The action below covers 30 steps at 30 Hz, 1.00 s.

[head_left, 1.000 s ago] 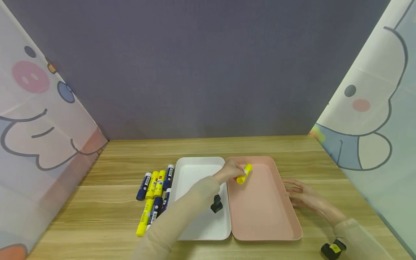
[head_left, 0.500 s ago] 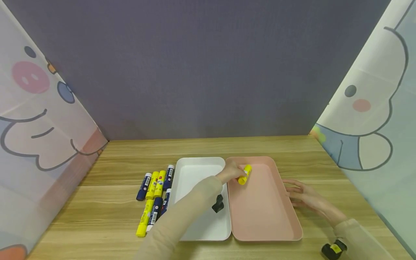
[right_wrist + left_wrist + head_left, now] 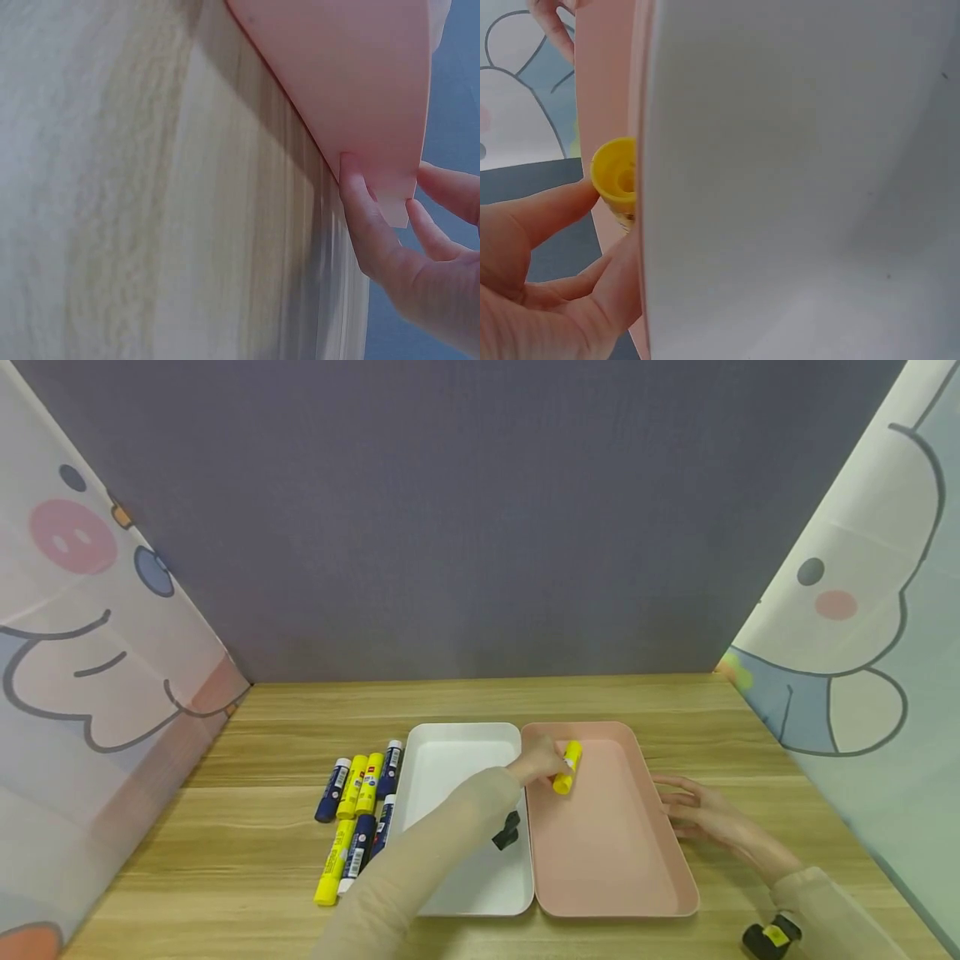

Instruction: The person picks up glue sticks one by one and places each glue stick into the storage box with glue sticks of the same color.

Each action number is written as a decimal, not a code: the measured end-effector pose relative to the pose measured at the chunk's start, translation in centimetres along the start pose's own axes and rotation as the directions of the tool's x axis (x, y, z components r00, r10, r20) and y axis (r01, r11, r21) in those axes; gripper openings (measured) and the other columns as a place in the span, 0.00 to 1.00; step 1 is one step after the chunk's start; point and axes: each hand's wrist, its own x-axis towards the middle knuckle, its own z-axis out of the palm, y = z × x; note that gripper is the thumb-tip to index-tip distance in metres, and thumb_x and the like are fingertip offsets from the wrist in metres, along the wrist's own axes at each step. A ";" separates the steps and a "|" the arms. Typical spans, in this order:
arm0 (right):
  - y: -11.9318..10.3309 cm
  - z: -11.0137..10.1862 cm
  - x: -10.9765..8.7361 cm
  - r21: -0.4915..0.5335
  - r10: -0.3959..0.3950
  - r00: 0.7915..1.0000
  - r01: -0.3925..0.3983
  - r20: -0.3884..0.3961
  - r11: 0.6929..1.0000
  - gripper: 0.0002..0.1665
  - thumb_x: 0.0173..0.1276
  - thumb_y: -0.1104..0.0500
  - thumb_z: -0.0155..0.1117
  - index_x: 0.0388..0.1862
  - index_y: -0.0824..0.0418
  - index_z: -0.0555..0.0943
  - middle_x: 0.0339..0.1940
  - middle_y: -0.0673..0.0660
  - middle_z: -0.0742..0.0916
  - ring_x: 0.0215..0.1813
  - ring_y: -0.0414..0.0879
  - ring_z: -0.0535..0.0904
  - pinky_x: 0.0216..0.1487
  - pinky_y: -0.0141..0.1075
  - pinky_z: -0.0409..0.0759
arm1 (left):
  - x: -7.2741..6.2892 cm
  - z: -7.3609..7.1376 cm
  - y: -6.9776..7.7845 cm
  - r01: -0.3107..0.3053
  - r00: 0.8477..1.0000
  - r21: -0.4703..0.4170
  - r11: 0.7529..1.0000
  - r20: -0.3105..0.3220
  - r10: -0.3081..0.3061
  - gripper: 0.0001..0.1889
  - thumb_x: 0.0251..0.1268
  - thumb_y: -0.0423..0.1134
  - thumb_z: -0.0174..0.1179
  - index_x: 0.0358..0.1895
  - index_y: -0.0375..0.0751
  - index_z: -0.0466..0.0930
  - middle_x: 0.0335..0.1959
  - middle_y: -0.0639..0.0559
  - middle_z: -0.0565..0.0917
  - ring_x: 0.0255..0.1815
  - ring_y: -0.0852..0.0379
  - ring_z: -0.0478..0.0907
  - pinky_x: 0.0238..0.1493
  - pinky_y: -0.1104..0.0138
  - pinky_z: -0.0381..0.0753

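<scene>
My left hand [image 3: 542,758] reaches over the white tray and pinches a yellow glue stick [image 3: 567,767] between thumb and fingers, inside the far left part of the pink tray [image 3: 611,860]. In the left wrist view the hollow yellow end of the glue stick [image 3: 615,171] shows past the trays' shared edge; the rest is hidden. On the far side, my right hand [image 3: 701,810] rests its fingers against the pink tray's right wall. The right wrist view has those fingertips [image 3: 351,169] touching the outside of the tray wall [image 3: 352,82].
The white tray [image 3: 457,752] stands left of the pink one, edge to edge. Left of it several glue sticks lie in two rows, yellow ones [image 3: 333,864] and dark blue ones [image 3: 332,791] with white caps. A grey panel [image 3: 480,527] rises behind the wooden table [image 3: 247,827].
My left hand has shifted slightly right, and the glue stick in it has turned a little, its near end swinging right and toward me. The right hand has kept its place.
</scene>
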 end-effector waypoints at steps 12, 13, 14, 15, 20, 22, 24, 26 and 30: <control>0.0 0.1 -0.1 0.011 0.014 1.000 -0.014 -0.011 1.000 0.23 0.66 0.65 0.50 0.59 0.48 0.67 0.54 0.56 0.76 0.48 0.42 0.77 0.47 0.40 0.77 | -1.5 -1.4 0.6 -0.080 0.995 -0.047 0.996 0.056 0.083 0.04 0.50 0.27 0.59 0.27 0.26 0.78 0.26 0.35 0.82 0.27 0.45 0.81 0.28 0.65 0.81; -0.1 0.1 -0.1 0.011 0.014 1.000 -0.014 -0.010 1.000 0.23 0.66 0.65 0.50 0.59 0.48 0.67 0.53 0.55 0.76 0.48 0.42 0.77 0.47 0.40 0.77 | -1.7 -1.5 0.7 -0.087 0.994 -0.054 0.995 0.057 0.090 0.04 0.50 0.27 0.59 0.28 0.27 0.78 0.26 0.36 0.82 0.28 0.45 0.81 0.29 0.64 0.81; -0.1 0.1 -0.1 0.015 0.012 1.000 -0.012 -0.009 1.000 0.23 0.66 0.65 0.50 0.58 0.48 0.67 0.53 0.55 0.76 0.48 0.42 0.77 0.47 0.40 0.77 | -1.8 -1.6 0.7 -0.093 0.994 -0.058 0.994 0.057 0.096 0.05 0.51 0.28 0.59 0.30 0.27 0.78 0.26 0.37 0.82 0.28 0.45 0.81 0.29 0.64 0.81; -0.1 0.1 -0.1 0.015 0.011 1.000 -0.011 -0.010 1.000 0.23 0.66 0.65 0.50 0.58 0.47 0.67 0.53 0.55 0.77 0.48 0.42 0.77 0.47 0.40 0.77 | -1.9 -1.7 0.7 -0.094 0.994 -0.062 0.994 0.058 0.098 0.06 0.51 0.28 0.60 0.32 0.27 0.78 0.27 0.38 0.82 0.28 0.45 0.81 0.30 0.63 0.81; 0.0 0.1 0.0 0.007 0.020 0.999 -0.020 -0.027 1.000 0.23 0.66 0.64 0.51 0.56 0.44 0.68 0.51 0.53 0.78 0.47 0.41 0.77 0.46 0.39 0.77 | -2.5 -2.1 0.8 -0.110 0.992 -0.057 0.992 0.061 0.113 0.10 0.53 0.31 0.59 0.38 0.28 0.77 0.25 0.44 0.79 0.28 0.45 0.80 0.29 0.63 0.81; 0.0 0.1 -0.1 -0.001 0.024 0.999 -0.024 -0.035 1.000 0.23 0.65 0.64 0.51 0.56 0.45 0.68 0.52 0.54 0.77 0.47 0.41 0.77 0.46 0.39 0.77 | -2.8 -2.4 0.8 -0.123 0.990 -0.044 0.991 0.063 0.126 0.10 0.53 0.31 0.59 0.38 0.29 0.78 0.24 0.45 0.79 0.27 0.45 0.80 0.28 0.64 0.81; 0.0 0.1 -0.1 -0.007 0.025 0.999 -0.025 -0.037 1.000 0.23 0.65 0.64 0.51 0.56 0.45 0.68 0.52 0.55 0.77 0.47 0.41 0.77 0.46 0.39 0.77 | -3.2 -2.8 0.8 -0.140 0.988 -0.026 0.990 0.067 0.142 0.10 0.54 0.32 0.59 0.38 0.30 0.78 0.24 0.47 0.79 0.27 0.46 0.80 0.26 0.65 0.81; 0.0 0.1 -0.1 -0.006 0.022 0.999 -0.022 -0.032 1.000 0.23 0.65 0.64 0.51 0.56 0.44 0.68 0.52 0.55 0.77 0.47 0.41 0.78 0.46 0.39 0.77 | -3.5 -3.2 0.7 -0.153 0.985 -0.016 0.988 0.075 0.153 0.10 0.54 0.33 0.59 0.39 0.31 0.78 0.24 0.47 0.79 0.26 0.47 0.80 0.25 0.66 0.80; 0.0 0.0 0.0 0.010 0.010 1.000 -0.010 -0.013 1.000 0.23 0.66 0.65 0.50 0.55 0.43 0.69 0.53 0.55 0.77 0.47 0.41 0.77 0.46 0.39 0.77 | -4.1 -4.1 0.4 -0.156 0.984 -0.017 0.988 0.081 0.157 0.11 0.55 0.35 0.58 0.41 0.33 0.78 0.26 0.46 0.80 0.25 0.49 0.80 0.23 0.68 0.80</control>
